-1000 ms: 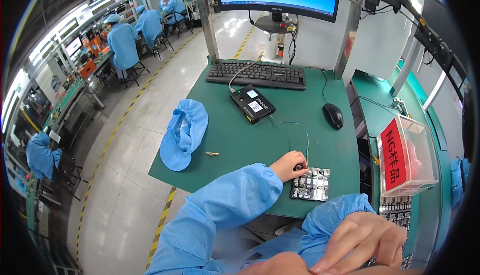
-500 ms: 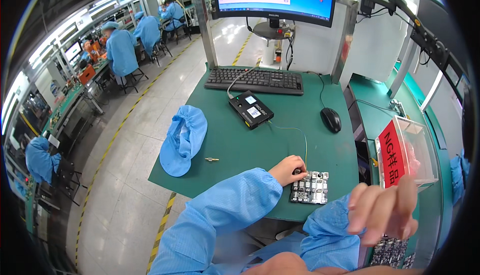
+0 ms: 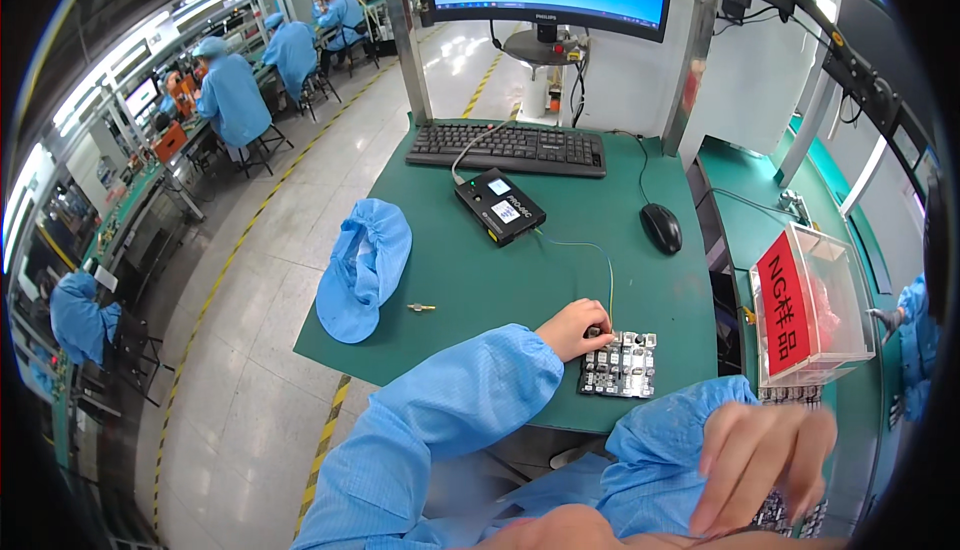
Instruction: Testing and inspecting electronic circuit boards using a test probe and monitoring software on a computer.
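Head view: left hand (image 3: 572, 327) touches component tray (image 3: 618, 365) holding small parts.

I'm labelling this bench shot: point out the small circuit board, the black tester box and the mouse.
circuit board (image 3: 620, 365), head view, middle of its top.
black tester box (image 3: 499, 206), head view, top face.
mouse (image 3: 661, 228), head view, its back.

right hand (image 3: 765, 465) lowered, fingers spread downward

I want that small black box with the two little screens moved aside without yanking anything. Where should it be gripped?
Grip the black box across its two long side edges, coming from above. It lies flat and slanted on the green mat, a grey cable leaves its far end and a thin wire its near end, so keep off both ends.
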`<state>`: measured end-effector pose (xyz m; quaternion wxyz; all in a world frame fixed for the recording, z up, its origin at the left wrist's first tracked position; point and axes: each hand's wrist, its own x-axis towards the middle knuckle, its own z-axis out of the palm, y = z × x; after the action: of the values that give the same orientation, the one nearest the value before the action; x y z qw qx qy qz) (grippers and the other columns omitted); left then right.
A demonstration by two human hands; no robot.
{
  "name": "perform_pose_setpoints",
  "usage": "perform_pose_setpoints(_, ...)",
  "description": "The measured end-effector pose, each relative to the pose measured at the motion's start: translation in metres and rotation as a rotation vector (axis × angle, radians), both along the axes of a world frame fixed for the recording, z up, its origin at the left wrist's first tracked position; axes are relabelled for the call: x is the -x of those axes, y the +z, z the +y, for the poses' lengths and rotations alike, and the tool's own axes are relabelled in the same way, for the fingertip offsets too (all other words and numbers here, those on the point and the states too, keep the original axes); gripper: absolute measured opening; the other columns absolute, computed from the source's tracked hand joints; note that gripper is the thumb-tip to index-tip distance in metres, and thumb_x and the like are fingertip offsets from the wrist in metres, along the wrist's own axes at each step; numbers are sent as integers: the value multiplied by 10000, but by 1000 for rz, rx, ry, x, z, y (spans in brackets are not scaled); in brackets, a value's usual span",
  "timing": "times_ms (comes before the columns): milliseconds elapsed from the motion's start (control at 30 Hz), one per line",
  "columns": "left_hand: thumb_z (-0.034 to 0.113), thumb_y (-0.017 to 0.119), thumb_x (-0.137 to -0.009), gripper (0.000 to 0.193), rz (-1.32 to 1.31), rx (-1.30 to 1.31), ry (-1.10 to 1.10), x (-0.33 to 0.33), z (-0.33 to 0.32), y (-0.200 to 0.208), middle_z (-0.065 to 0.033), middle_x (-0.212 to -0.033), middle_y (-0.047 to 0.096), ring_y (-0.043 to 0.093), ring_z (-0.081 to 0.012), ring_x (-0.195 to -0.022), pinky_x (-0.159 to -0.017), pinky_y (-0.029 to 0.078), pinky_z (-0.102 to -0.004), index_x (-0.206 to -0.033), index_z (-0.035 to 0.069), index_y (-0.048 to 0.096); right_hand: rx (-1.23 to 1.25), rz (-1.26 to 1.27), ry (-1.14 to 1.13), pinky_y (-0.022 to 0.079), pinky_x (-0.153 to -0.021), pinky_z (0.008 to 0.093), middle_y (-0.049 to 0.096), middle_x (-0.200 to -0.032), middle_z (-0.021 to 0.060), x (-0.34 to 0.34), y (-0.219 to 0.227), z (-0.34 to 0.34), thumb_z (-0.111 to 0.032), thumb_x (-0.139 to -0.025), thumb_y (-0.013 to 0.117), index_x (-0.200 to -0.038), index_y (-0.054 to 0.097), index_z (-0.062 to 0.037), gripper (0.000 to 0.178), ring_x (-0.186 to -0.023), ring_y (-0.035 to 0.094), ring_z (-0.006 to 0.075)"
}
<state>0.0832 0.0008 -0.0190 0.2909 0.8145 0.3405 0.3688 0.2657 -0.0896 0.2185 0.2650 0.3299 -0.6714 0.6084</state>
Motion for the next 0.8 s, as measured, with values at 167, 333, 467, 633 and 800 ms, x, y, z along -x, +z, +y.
perform_pose_setpoints(167, 169, 676, -793, 160, -23, -23, -12, -2, 3, -3, -73, -850, 563, 543, -227, -839, -749, 458, -332, -786, 39, 583, 395, 208, -184, 427, -833, 597, 583, -1026, 322, 17, -15, 3, -166, -862, 525, -983, 417, -49, 200, -1096, 482, 515)
perform_pose_setpoints(333, 185, 678, -798, 181, -3, -32, 11, -2, 2, -3, -64, -839, 563, 544, -224, -828, -742, 459, -333, -773, 37, 578, 256, -162, -95, 392, -900, 540, 526, -1097, 396, 46, 14, -34, -110, -863, 531, -968, 408, -53, 172, -1142, 450, 535)
perform_pose_setpoints(467, 186, 678, -803, 177, 2, -19, 20, -2, 0, -2, -62, -849, 562, 545, -219, -825, -746, 458, -331, -777, 43, 578, 596, -74, -610, 494, -788, 538, 565, -967, 401, 56, 19, -70, -221, -918, 461, -819, 339, -53, 230, -945, 561, 525)
perform_pose_setpoints(633, 184, 672, -793, 152, -14, 21, 7, -3, 1, -2, -61, -858, 560, 532, -229, -848, -780, 437, -338, -784, 55, 592, 393, 165, -423, 514, -718, 510, 569, -935, 406, 33, -8, -46, -246, -928, 469, -823, 323, -57, 261, -889, 581, 534)
perform_pose_setpoints(800, 181, 682, -795, 172, -9, -23, 19, -2, 1, -4, -61, -849, 560, 543, -219, -828, -743, 457, -327, -789, 44, 579, 179, 68, -402, 475, -616, 470, 597, -868, 345, 22, 3, -43, -260, -908, 525, -874, 363, -77, 246, -795, 611, 478)
